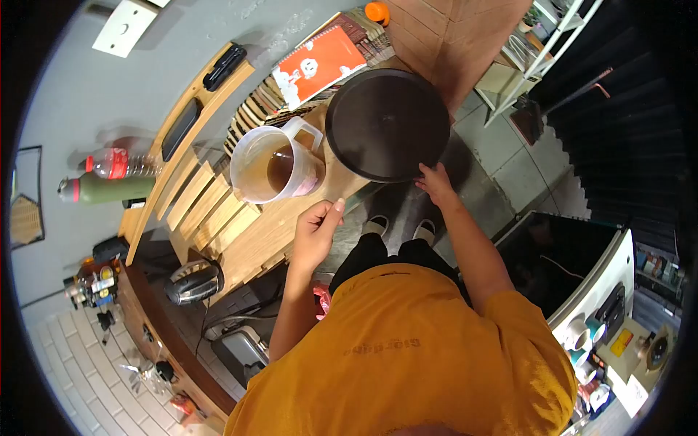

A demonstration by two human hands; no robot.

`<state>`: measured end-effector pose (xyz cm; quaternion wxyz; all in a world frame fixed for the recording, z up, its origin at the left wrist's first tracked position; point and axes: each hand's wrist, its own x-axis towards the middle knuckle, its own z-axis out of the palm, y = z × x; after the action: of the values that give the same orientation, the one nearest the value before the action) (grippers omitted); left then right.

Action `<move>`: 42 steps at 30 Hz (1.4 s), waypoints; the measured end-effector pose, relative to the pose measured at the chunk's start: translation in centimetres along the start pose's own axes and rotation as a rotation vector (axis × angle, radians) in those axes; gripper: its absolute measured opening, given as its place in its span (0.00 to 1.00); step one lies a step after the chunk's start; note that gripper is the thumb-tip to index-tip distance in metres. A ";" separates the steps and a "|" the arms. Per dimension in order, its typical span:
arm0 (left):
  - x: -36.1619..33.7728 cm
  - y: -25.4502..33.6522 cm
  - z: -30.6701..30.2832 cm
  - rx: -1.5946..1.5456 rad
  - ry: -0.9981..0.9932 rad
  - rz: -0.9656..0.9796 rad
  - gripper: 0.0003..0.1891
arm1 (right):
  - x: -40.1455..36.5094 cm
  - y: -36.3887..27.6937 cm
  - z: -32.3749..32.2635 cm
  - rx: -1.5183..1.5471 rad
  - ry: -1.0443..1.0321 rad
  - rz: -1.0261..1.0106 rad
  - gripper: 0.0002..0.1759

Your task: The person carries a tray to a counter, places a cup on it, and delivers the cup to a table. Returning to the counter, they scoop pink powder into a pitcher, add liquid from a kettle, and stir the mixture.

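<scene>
Okay, fingers of the right hand [436, 184] hold the black tray [387, 123] by its rim, the part-filled jug [275, 166] beside it. The left hand [315, 234] is curled, and I can't tell its grip.

— What is the dark disc?
— A round black tray [385, 120], matte, with a low raised rim and its face turned up. It sits at the 3 o'clock end of the wooden tabletop [269, 232], partly past the edge.
— And next to it?
— A clear plastic jug [273, 163], upright, just beside the tray at its 9 o'clock. It holds some brown liquid, and its handle points to 1 o'clock.
</scene>
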<state>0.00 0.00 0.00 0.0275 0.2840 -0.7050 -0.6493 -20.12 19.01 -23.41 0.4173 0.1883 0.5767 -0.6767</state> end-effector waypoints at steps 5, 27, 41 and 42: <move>-0.5 -0.8 1.6 -0.047 0.077 0.082 0.17 | 0.5 -1.1 -0.8 0.090 -0.013 0.048 0.22; 9.5 0.8 7.6 -0.100 -0.227 0.116 0.27 | -29.7 -1.6 -7.0 0.547 0.321 -0.400 0.15; 1.2 0.9 21.0 0.089 -1.141 -0.291 0.27 | -43.8 19.2 1.5 0.811 0.955 -0.534 0.14; -0.1 0.7 22.2 0.157 -1.150 -0.282 0.28 | -44.7 21.2 1.1 0.707 0.994 -0.491 0.17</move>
<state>-9.20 20.00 -2.72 -0.4664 -0.0212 -0.6081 -0.6421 22.64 33.84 -3.41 -0.1526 0.4671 0.4697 -0.7334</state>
